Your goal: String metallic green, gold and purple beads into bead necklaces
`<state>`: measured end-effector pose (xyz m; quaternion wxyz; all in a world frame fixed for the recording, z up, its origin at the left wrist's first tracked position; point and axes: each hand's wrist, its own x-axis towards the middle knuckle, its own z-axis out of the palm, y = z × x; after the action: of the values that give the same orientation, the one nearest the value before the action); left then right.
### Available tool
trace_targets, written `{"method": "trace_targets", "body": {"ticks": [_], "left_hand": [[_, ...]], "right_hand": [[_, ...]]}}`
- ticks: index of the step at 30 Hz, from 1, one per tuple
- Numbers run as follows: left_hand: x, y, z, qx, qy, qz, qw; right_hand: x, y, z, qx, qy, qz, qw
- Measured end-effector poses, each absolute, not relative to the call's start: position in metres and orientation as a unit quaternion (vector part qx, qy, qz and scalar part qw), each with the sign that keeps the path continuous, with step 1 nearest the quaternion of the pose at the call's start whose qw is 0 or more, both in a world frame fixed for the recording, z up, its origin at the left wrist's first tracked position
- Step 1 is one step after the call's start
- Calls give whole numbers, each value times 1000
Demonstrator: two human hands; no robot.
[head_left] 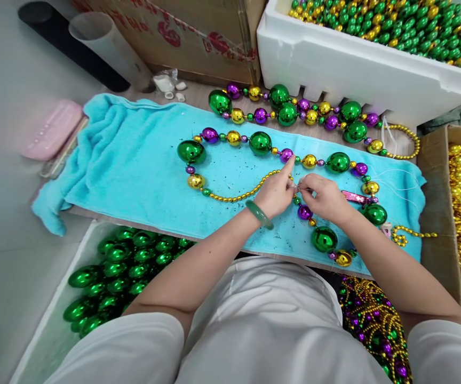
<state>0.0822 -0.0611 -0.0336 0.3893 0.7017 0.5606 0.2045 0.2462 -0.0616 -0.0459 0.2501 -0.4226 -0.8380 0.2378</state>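
Note:
A strand of shiny green, gold and purple beads (pixel 260 143) lies in a loop across a turquoise towel (pixel 142 154). At the gap between its run of small gold beads (pixel 234 199) and a purple bead (pixel 304 212), my hands meet. My left hand (pixel 276 192), wearing a green bangle (pixel 259 214) at the wrist, has its index finger stretched out while the thumb and other fingers close on the thin string. Opposite it, my right hand (pixel 322 196) pinches the string between thumb and fingertips. Beside my right hand lies a pink tool (pixel 354 197), partly hidden.
Another bead strand (pixel 286 113) lies behind the towel. A white foam box (pixel 358 64) of beads stands at the back, a carton (pixel 434 176) of gold beads at right. Large green beads (pixel 118 266) fill a container at lower left. A pink case (pixel 52 130) sits far left.

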Motion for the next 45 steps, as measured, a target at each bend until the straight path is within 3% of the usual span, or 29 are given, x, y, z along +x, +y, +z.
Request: {"method": "trace_targets", "body": {"ticks": [16, 21, 29, 35, 45], "left_hand": [[76, -62, -43, 708, 614, 212, 278], [81, -64, -46, 743, 588, 212, 240], [82, -70, -43, 748, 573, 220, 253], [78, -72, -45, 749, 574, 219, 248], [74, -78, -44, 783, 561, 207, 170]], "right_hand": [[256, -68, -44, -462, -808, 257, 262], [248, -67, -43, -432, -799, 306, 284], [242, -58, -45, -532, -700, 388, 278], [237, -54, -54, -528, -613, 504, 303], [232, -56, -45, -570, -676, 384, 266]]}}
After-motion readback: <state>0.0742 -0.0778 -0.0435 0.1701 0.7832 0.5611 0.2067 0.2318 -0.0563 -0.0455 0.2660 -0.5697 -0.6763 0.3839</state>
